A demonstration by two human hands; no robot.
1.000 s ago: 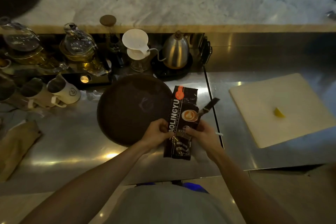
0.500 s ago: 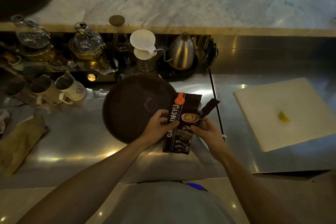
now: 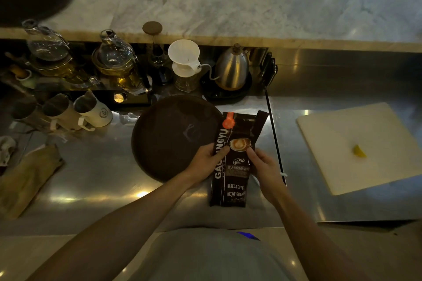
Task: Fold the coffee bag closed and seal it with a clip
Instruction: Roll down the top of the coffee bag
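A dark brown coffee bag (image 3: 235, 180) with white lettering and a latte picture stands upright on the steel counter. My left hand (image 3: 205, 162) grips its left edge at mid-height, thumb across the front. My right hand (image 3: 265, 166) holds its right edge at about the same height. An orange clip (image 3: 228, 120) sits at the bag's top left corner. The bag's top right flap (image 3: 260, 123) sticks up at an angle.
A round dark tray (image 3: 164, 137) lies just left of the bag. Behind it stand a steel kettle (image 3: 231, 68), a white dripper (image 3: 183, 57), glass pots and mugs (image 3: 93, 109). A white cutting board (image 3: 356, 143) with a lemon wedge (image 3: 359, 151) lies at right. A cloth (image 3: 25, 178) lies at left.
Both hands shifted up along the bag's sides. The bag stands straighter and its lower text now shows. The view moved a little leftward across the counter.
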